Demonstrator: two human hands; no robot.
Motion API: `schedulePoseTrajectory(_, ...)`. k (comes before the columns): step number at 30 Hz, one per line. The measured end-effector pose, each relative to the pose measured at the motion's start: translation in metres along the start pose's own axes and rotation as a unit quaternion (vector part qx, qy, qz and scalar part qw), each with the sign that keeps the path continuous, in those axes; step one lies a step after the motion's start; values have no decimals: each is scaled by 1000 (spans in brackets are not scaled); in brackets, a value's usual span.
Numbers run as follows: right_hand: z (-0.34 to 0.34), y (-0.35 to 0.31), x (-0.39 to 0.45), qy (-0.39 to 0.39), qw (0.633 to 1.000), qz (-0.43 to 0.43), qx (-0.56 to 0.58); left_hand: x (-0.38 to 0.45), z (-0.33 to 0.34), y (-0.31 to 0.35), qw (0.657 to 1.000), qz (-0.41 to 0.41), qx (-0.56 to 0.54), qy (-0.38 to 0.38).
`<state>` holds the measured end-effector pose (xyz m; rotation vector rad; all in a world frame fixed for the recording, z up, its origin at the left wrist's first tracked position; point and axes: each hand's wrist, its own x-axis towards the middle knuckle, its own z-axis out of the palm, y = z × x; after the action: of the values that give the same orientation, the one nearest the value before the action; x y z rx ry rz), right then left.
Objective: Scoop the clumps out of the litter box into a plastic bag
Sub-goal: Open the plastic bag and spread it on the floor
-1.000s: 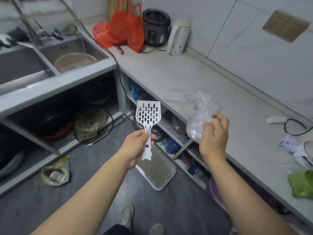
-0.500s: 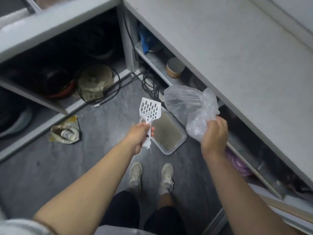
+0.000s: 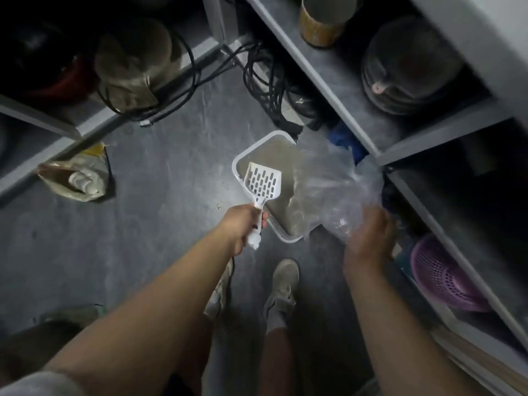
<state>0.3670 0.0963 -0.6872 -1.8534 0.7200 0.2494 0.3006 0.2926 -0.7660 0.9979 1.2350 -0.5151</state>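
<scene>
A white-rimmed litter box [image 3: 238, 162] with tan litter lies on the grey floor just in front of my feet. My left hand [image 3: 244, 224] grips the handle of a white slotted scoop [image 3: 263, 182], whose head hovers over the box's left side. My right hand [image 3: 368, 238], blurred by motion, holds a clear plastic bag [image 3: 331, 184] that spreads over the right part of the box and hides it. No clumps can be made out in the litter.
Grey shelving runs along the right with a purple basket [image 3: 445, 275], stacked pans [image 3: 408, 64] and a tin [image 3: 323, 21]. Black cables [image 3: 268, 87] coil behind the box. A crumpled packet [image 3: 77, 175] lies on the floor at left. My shoes [image 3: 283, 284] stand below.
The view has dropped lower and closer to the floor. Both hands have come down over the litter box; the scoop now hovers above the litter and the bag has spread out.
</scene>
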Motion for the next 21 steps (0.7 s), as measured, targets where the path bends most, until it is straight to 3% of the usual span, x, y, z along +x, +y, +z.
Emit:
schedulePoseTrajectory(5, 20, 67, 59, 25, 999, 21, -40, 89, 22, -38, 999, -36, -14, -12)
schedulePoseTrajectory(10, 37, 116, 95, 11, 1000, 9, 6, 159, 46, -63, 999, -39, -24, -8)
schedulePoseTrajectory(21, 38, 169, 125, -37, 998, 9, 53, 261, 83, -93, 999, -32, 29, 24)
